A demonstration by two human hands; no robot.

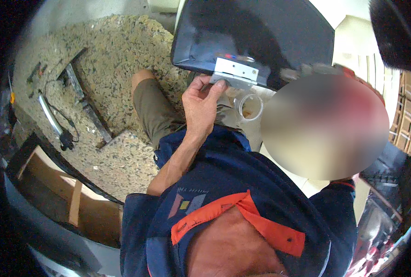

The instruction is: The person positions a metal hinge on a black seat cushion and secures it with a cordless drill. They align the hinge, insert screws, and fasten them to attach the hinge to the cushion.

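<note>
My left hand (200, 104) pinches the lower edge of an angled silver metal bracket (237, 69) with small holes. Its upper face lies against the near edge of a large dark panel (256, 34). Just below and to the right of the bracket, a clear round plastic jar (250, 107) holds a little brownish matter at its bottom. My right arm reaches up on the right side, but a blurred oval hides the hand. Part of a red object (348, 71) shows above that blur; what it is and whether my hand holds it cannot be made out.
On the speckled stone floor (122, 51) at left lie a long dark metal bar-like tool (89, 111) and a pale tube (50, 114) with a black cord. An open-topped wooden box (92, 212) stands at lower left. Brown slatted stacks (406, 111) line the far right.
</note>
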